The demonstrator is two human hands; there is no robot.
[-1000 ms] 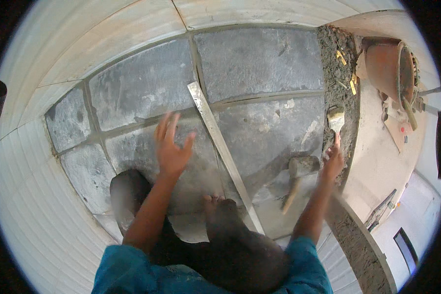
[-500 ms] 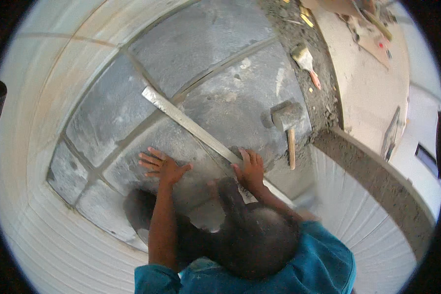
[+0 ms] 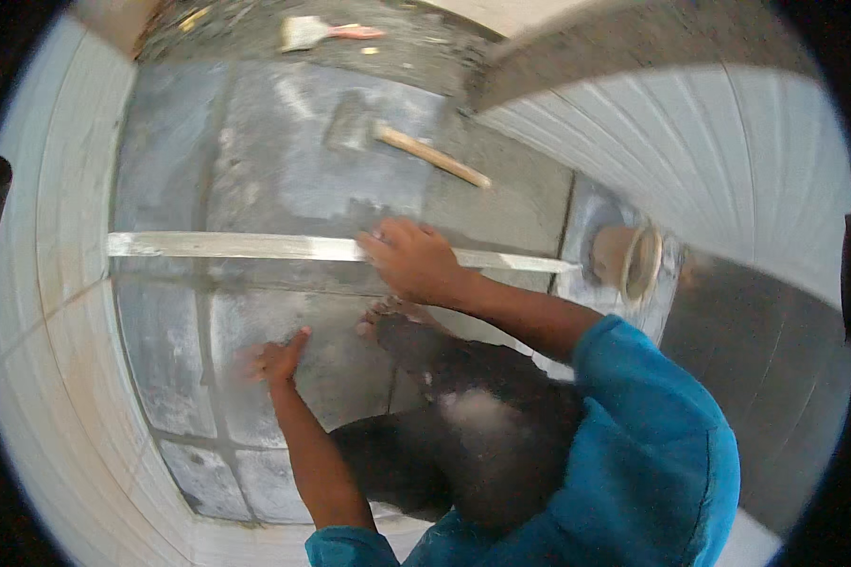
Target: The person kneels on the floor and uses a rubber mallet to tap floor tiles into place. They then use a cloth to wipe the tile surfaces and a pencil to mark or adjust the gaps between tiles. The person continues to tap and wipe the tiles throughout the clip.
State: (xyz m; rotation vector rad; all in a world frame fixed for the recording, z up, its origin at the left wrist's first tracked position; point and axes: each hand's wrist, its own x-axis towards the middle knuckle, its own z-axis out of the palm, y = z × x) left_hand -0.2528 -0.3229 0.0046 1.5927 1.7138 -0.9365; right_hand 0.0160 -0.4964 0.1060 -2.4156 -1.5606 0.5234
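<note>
grey floor tiles [image 3: 284, 170] fill the view, with a long metal straightedge [image 3: 236, 247] lying flat across them. the right hand [image 3: 414, 260] grips its middle while the left hand [image 3: 272, 359] presses open-palmed on a nearer tile; steady, even pressure would probably keep the straightedge true.

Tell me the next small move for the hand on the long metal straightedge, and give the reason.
Probably press the straightedge down flat and steady it. The right hand grips it near its middle, where it lies across the grey tiles, while the left hand rests flat on a nearer tile. The mallet lies untouched beyond it.
</note>
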